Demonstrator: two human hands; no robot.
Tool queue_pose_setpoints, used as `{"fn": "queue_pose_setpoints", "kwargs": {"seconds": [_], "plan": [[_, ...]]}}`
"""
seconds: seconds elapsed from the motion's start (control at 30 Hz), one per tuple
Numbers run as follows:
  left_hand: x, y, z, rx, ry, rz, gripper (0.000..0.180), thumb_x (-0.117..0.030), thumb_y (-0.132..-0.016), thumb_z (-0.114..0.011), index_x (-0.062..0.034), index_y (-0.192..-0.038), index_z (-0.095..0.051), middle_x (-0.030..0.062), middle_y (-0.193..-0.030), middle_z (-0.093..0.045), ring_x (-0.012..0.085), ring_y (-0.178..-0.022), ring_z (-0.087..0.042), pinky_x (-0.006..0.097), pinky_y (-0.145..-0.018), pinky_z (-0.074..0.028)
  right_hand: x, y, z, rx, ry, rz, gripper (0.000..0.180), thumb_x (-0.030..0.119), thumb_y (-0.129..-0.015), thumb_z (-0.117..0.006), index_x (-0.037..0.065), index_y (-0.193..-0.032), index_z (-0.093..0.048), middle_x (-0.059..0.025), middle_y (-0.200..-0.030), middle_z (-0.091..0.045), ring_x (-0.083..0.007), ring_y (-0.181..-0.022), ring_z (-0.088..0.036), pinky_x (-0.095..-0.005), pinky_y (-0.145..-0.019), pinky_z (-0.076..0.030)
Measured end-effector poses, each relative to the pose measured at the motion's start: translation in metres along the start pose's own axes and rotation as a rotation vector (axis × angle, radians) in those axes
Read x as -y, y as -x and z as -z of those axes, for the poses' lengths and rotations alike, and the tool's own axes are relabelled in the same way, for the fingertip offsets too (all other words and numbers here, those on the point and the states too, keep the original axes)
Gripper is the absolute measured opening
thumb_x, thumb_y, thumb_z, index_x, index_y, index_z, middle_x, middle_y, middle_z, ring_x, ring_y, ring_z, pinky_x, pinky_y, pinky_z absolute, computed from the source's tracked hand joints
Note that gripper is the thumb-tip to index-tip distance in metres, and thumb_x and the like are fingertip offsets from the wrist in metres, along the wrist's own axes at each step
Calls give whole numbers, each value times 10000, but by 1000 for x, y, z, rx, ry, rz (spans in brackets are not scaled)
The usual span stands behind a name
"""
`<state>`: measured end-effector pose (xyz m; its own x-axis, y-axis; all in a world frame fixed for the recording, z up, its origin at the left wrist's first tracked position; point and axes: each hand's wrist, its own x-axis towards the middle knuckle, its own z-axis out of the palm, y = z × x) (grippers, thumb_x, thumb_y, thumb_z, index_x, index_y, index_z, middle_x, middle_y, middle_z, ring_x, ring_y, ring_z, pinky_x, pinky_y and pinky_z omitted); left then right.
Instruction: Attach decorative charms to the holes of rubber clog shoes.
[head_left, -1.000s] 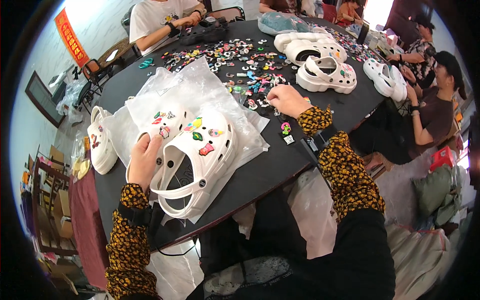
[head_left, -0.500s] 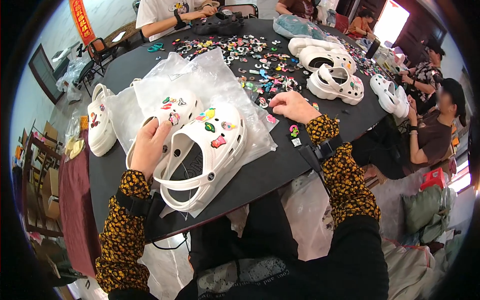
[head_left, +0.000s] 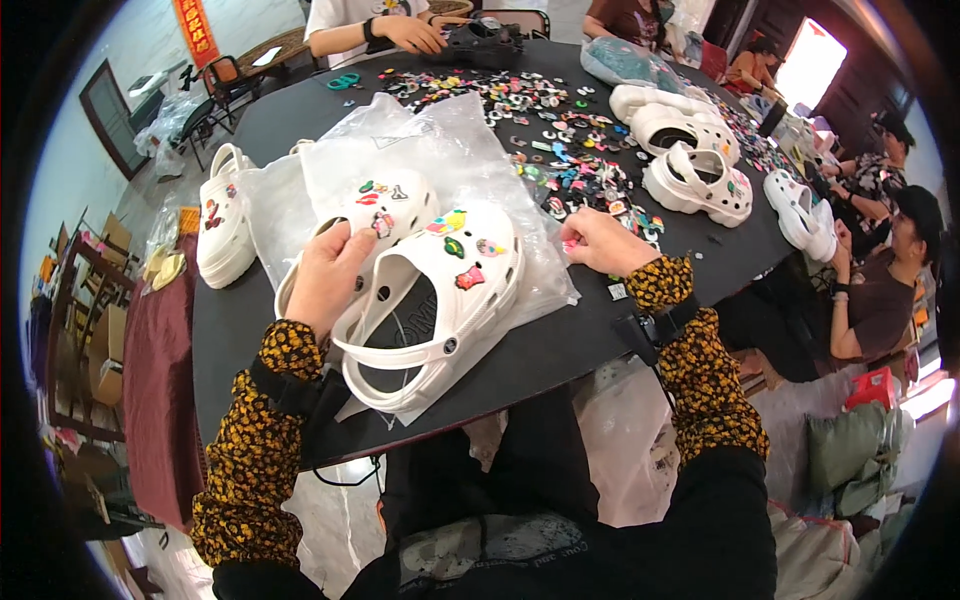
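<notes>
My left hand [head_left: 326,275] is closed around the side of a white clog [head_left: 408,222], which has several coloured shoe charms on its toe. In front of it, nearer me, lies a second white clog [head_left: 497,285], its toe also dotted with charms and its heel strap toward me. Both rest on clear plastic bags [head_left: 460,140]. At the bags' right edge, my right hand [head_left: 612,243] has its fingertips pinched on a small pink shoe charm [head_left: 571,243] at the table surface. A dark charm [head_left: 617,291] with white on it lies just below that hand.
Loose charms [head_left: 575,165] spread over the dark table [head_left: 290,400]. White clogs [head_left: 700,190] stand on the right, another clog [head_left: 222,225] on the far left. Across the table a person's hand [head_left: 418,35] touches a black clog [head_left: 482,38]. More people sit along the right side.
My right hand has come down onto the pink charm, and its fingers have closed on it. The left hand keeps its hold on the clog. The whole view has shifted slightly.
</notes>
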<state>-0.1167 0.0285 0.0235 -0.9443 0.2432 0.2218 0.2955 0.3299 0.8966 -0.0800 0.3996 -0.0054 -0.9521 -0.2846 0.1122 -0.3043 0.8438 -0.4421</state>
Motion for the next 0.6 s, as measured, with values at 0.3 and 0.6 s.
{"fn": "queue_pose_setpoints", "kwargs": {"seconds": [0.3,0.6], "plan": [[-6,4,-3,43,-20,0,287,-192,-915,-583,-26,-693,-510,-63,-611,-407,42,-584,-343,246,-505,-309,8,6,8,-60,-12,-48,194,107,-790,-619,8,-955,-595,-162,-922,-574,-291,-897,-581,-361,-808,-466],[-9,8,-6,26,-164,-83,305,-200,-911,-593,-1,-701,-496,4,-588,-414,97,-577,-358,286,-523,-341,13,3,15,-206,-119,-14,206,105,-785,-604,15,-971,-608,-152,-903,-576,-278,-842,-602,-359,-773,-483]]}}
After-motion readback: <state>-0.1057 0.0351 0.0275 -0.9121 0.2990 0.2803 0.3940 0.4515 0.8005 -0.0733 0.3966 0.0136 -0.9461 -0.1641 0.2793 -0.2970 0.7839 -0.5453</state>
